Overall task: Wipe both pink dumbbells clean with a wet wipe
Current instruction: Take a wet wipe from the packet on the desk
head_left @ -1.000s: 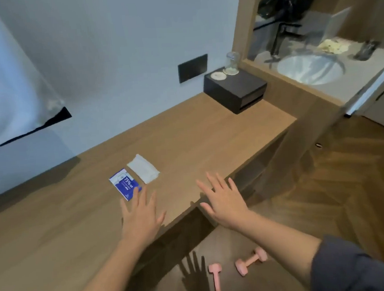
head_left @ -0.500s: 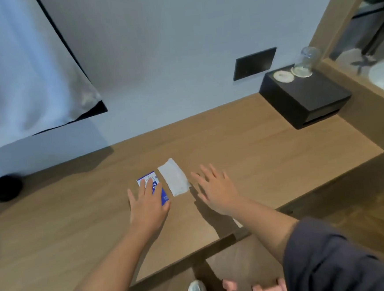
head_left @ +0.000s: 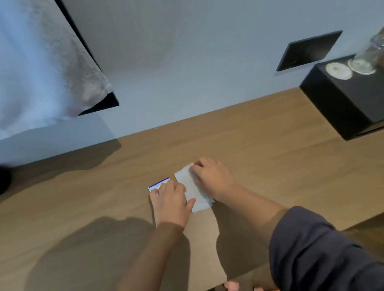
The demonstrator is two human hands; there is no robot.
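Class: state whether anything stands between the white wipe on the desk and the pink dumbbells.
Nothing visible does. The right hand touches the wipe on the desk; the dumbbells lie on the floor past the desk's near edge, so the wipe need only be carried down over that edge.

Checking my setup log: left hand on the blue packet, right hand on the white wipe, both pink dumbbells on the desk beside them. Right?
Not quite: the head view shows the pink dumbbells on the floor below the desk edge. The left hand on the blue packet and right hand on the white wipe are correct.
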